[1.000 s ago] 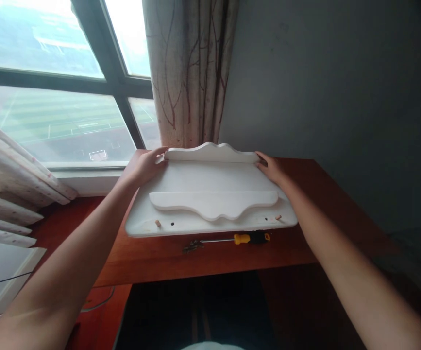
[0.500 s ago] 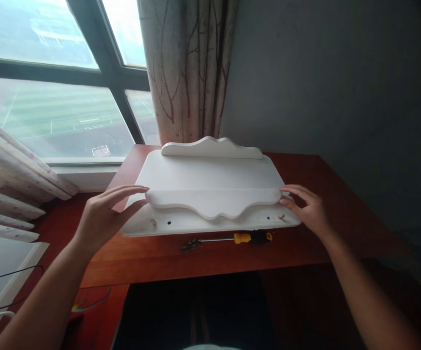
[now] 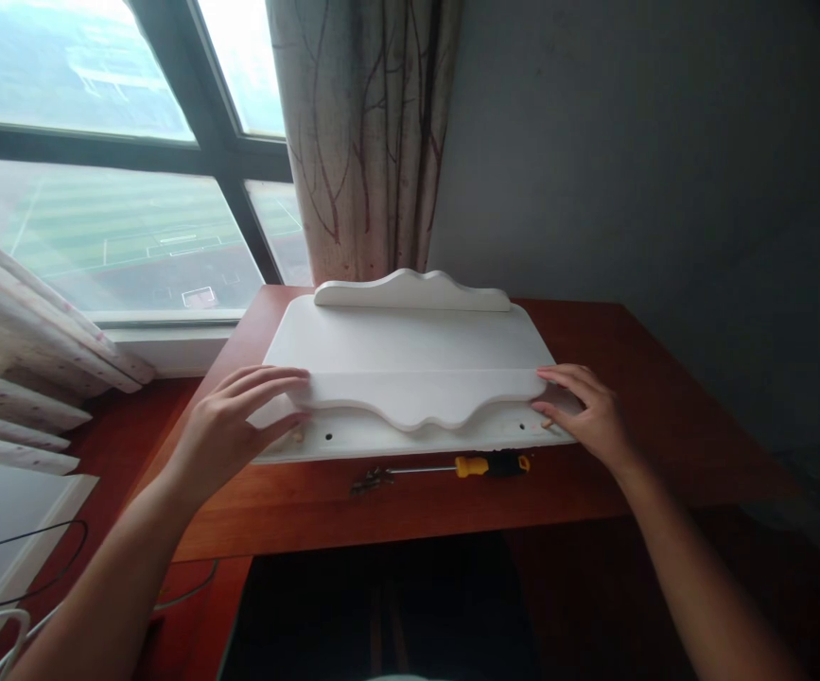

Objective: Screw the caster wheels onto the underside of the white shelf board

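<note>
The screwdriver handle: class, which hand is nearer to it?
Right. The right hand is close, beyond the screwdriver handle and to its right; the left hand is farther off to its left.

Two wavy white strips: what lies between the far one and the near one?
In the head view, just a bare stretch of the white panel lies between the far strip and the near strip.

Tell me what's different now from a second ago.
The left hand and right hand let go of the far wavy board and moved toward the body, taking hold of the near wavy board by its ends. Both boards and the screwdriver look unmoved.
</note>
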`<state>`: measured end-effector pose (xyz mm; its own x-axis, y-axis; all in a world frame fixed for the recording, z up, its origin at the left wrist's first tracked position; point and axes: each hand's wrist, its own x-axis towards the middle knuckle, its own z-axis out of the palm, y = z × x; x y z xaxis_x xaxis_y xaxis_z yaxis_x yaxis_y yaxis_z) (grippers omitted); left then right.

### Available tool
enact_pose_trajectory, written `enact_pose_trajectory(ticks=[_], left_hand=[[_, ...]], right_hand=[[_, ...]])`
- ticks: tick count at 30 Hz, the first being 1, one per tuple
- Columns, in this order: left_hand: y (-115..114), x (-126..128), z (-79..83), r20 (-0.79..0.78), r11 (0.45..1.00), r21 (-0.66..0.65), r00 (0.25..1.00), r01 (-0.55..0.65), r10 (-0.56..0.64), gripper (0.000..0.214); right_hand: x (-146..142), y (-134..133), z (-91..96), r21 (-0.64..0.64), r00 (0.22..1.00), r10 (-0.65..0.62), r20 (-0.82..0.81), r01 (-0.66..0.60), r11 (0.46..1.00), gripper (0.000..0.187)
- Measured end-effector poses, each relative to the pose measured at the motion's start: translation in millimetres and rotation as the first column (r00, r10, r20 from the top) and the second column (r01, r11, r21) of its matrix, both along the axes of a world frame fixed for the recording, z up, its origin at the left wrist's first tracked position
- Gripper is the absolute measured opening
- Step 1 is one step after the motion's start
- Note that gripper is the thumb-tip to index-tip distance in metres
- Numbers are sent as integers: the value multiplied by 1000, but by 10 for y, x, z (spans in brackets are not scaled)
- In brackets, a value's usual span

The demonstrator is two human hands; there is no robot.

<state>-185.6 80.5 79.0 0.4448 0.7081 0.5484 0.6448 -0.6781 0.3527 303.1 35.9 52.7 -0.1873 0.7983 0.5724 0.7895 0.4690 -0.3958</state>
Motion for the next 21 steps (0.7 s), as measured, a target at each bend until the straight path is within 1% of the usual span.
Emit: enact_pose_trajectory(ticks=[3,6,10,14,17,21], left_hand=[[8,28,-25,12,999,15,999,-38,38,31],[36,27,-38,55,999,12,998,-37,36,26],[94,10,-52,152,999,-50,988,-7,14,22],[141,9,-56,217,992,-127,975,-15,43,24],[171,8,-58,192,987,-156,979,-41,71,28],[219,-15,-73,90,990,-130,994,-46,58,40]], right_hand=[[-24,5,-16,-12,999,-32,-33,32,999,32],[-23,32,-9,4,999,-42,-19,42,999,27],[3,73,14,15,1000,-21,-2,21,1000,25],[24,104,22,-9,1000,-29,-11,29,1000,27],[28,138,17,-39,998,-50,-31,48,998,28],[17,200,1,-22,999,-39,-38,38,999,27]])
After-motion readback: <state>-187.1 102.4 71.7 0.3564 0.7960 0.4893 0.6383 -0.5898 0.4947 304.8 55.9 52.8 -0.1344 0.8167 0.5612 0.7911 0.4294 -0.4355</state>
